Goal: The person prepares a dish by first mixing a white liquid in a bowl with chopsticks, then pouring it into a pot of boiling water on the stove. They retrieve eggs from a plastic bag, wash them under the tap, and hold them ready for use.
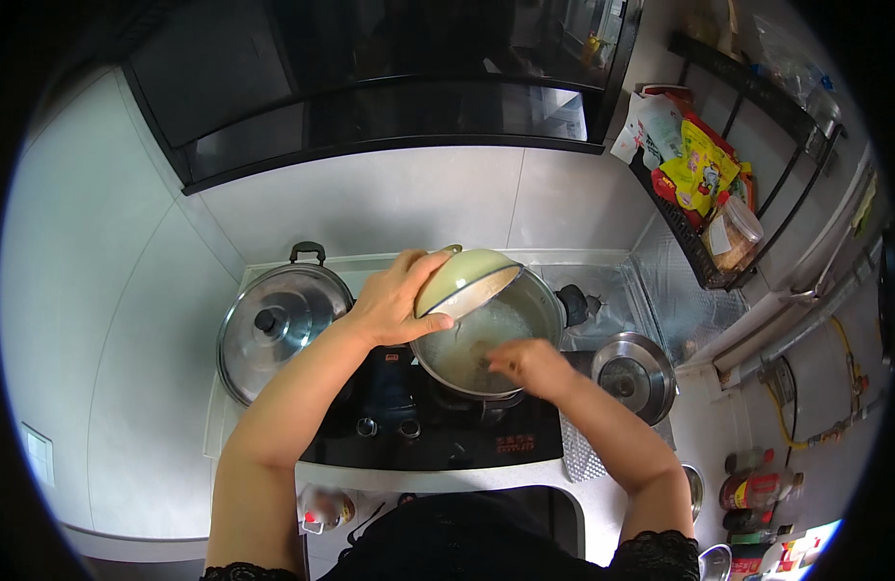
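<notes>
A pale yellow-green bowl (467,273) with a dark rim is tipped on its side over a metal pot (549,302) on the stove. My left hand (401,295) grips the bowl by its edge, thumb near the rim. Cloudy, whitish liquid (457,353) lies in the pot. Low over the pot's near right side is my right hand (532,366), fingers closed. A blurred shape extends from those fingers toward the liquid; I cannot make out what it is.
A lidded pot (273,324) stands left on the black cooktop (438,447). Right of the cooktop sits a metal bowl (664,376). A black wall rack (704,263) holds packets and a jar (734,234). Several bottles (752,491) stand at lower right.
</notes>
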`<action>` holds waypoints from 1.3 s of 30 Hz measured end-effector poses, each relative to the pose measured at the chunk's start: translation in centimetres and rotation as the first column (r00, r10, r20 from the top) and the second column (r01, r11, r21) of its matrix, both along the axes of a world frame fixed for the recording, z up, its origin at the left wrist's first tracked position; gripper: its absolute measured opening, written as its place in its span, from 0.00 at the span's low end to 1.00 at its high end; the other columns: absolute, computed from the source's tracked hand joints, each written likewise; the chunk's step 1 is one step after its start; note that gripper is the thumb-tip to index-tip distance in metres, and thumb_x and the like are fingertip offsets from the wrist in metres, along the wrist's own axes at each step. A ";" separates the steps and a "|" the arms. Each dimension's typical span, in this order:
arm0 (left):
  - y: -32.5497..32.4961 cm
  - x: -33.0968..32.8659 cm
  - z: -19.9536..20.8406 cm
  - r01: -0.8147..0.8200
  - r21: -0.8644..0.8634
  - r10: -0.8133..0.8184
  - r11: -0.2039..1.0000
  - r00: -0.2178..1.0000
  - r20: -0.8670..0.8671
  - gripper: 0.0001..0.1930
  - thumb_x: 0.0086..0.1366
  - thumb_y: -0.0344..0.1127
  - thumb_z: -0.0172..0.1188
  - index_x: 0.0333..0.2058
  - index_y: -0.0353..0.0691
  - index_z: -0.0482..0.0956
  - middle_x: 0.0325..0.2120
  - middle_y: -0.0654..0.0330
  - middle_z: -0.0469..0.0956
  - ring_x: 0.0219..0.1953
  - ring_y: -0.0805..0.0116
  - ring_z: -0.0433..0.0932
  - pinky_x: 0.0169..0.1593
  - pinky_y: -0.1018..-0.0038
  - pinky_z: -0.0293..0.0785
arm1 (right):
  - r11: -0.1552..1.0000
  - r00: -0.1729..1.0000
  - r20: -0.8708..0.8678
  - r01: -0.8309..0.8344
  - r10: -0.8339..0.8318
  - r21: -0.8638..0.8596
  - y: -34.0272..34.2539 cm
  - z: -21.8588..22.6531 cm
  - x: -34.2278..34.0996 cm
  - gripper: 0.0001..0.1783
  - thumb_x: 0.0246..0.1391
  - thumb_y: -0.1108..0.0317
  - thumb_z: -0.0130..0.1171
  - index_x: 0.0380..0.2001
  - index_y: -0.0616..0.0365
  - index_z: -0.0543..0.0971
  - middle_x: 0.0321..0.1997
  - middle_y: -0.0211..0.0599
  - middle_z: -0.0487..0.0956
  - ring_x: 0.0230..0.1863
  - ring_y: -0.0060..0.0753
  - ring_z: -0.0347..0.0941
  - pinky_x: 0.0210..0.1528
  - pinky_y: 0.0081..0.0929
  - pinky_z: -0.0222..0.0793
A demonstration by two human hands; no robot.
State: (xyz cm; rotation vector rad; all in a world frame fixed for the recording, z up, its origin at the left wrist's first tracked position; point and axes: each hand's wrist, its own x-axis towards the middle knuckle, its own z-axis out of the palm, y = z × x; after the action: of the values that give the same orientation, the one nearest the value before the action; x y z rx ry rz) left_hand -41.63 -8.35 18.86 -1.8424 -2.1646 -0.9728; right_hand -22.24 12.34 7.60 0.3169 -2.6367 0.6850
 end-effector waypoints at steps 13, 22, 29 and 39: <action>-1.7 -0.6 -1.6 0.141 -0.051 -0.149 0.989 0.966 -0.213 0.55 0.42 0.73 0.63 0.62 0.47 0.54 0.54 0.42 0.61 0.42 0.39 0.74 0.44 0.54 0.75 | 0.980 0.933 0.328 0.089 -0.145 0.180 -2.8 3.8 0.8 0.10 0.53 0.60 0.58 0.33 0.52 0.81 0.36 0.43 0.80 0.37 0.49 0.78 0.43 0.42 0.74; -2.5 -1.2 -2.7 0.139 0.024 -0.136 0.990 0.986 -0.100 0.57 0.42 0.75 0.62 0.63 0.44 0.51 0.55 0.38 0.59 0.47 0.35 0.72 0.49 0.54 0.73 | 0.951 0.890 0.381 0.155 -0.251 0.266 -3.1 4.5 1.1 0.10 0.53 0.60 0.58 0.31 0.54 0.82 0.35 0.43 0.81 0.39 0.48 0.78 0.44 0.41 0.74; -2.3 -1.4 -2.7 0.114 0.038 -0.113 0.993 0.993 -0.043 0.57 0.44 0.75 0.60 0.63 0.43 0.50 0.55 0.36 0.58 0.50 0.34 0.69 0.51 0.53 0.72 | 0.947 0.941 0.168 0.265 -0.295 0.179 -0.9 1.0 0.2 0.11 0.52 0.59 0.59 0.36 0.50 0.82 0.35 0.43 0.81 0.37 0.46 0.78 0.42 0.40 0.74; -2.8 -0.5 -2.3 0.078 0.019 -0.077 0.997 0.997 -0.015 0.54 0.48 0.74 0.58 0.63 0.42 0.51 0.54 0.38 0.60 0.52 0.36 0.69 0.52 0.53 0.71 | 0.948 0.913 0.259 0.286 -0.314 0.140 -2.2 3.0 1.0 0.11 0.51 0.58 0.61 0.33 0.52 0.84 0.35 0.43 0.82 0.38 0.48 0.78 0.43 0.40 0.74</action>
State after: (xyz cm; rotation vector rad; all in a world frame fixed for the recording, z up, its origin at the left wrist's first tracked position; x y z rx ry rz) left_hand -42.16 -11.16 16.58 -1.9315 -2.0824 -0.9880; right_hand -21.21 10.10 10.57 -0.1740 -2.9017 0.5276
